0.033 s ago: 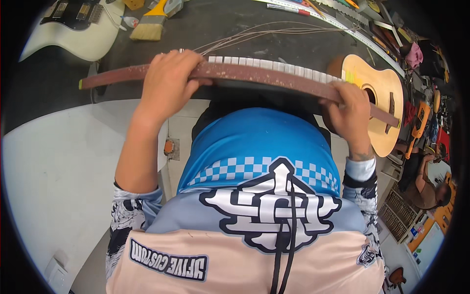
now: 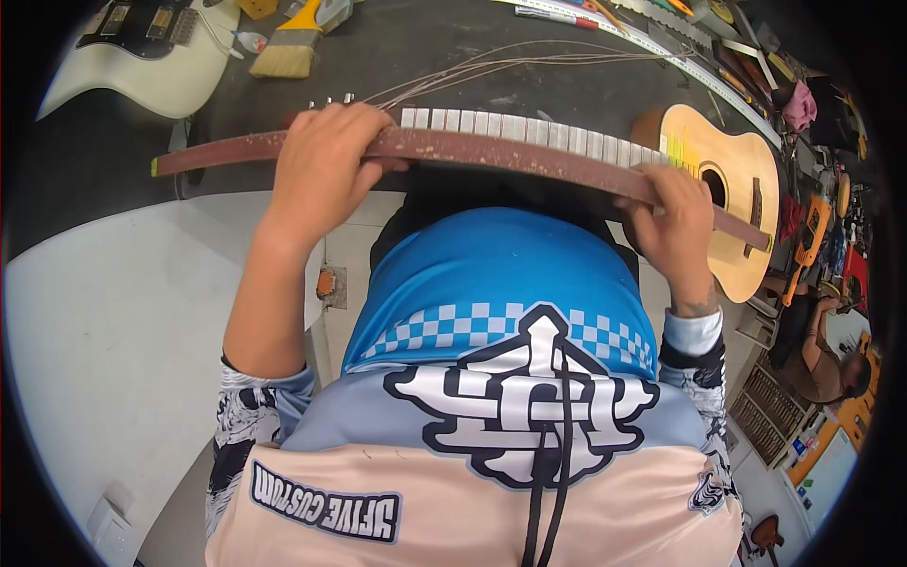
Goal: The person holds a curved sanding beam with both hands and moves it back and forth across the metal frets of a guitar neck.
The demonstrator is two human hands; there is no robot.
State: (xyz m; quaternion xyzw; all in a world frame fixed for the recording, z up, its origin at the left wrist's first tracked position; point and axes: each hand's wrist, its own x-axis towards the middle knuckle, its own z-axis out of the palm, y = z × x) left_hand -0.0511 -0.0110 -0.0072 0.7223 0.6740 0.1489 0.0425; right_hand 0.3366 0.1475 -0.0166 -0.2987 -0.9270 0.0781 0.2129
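Note:
My left hand [image 2: 326,161] is closed over a long reddish-brown bar [image 2: 510,156] with a pale, speckled side and small yellow ends; it looks curved in the fisheye view. Toward the bar's other end, my right hand [image 2: 669,213] also grips it. The bar lies along the neck of an acoustic guitar [image 2: 742,161], whose fretboard [image 2: 477,121] shows a row of whitish segments between frets and yellow near the body. Tuning pegs stick out behind my left hand, and loose strings [image 2: 472,64] trail over the dark bench top [image 2: 491,90]. The undersides of both grips are partly hidden.
A white electric guitar [image 2: 170,71] and a wide brush [image 2: 282,59] lie at the upper left. A long ruler [image 2: 652,47] and many tools line the back and right. Another person [image 2: 817,364] works at the far right. A white surface [image 2: 142,331] fills the left.
The bar and both hands have shifted very slightly, the bar's left end a little downward. More of the tuning pegs shows behind my left hand.

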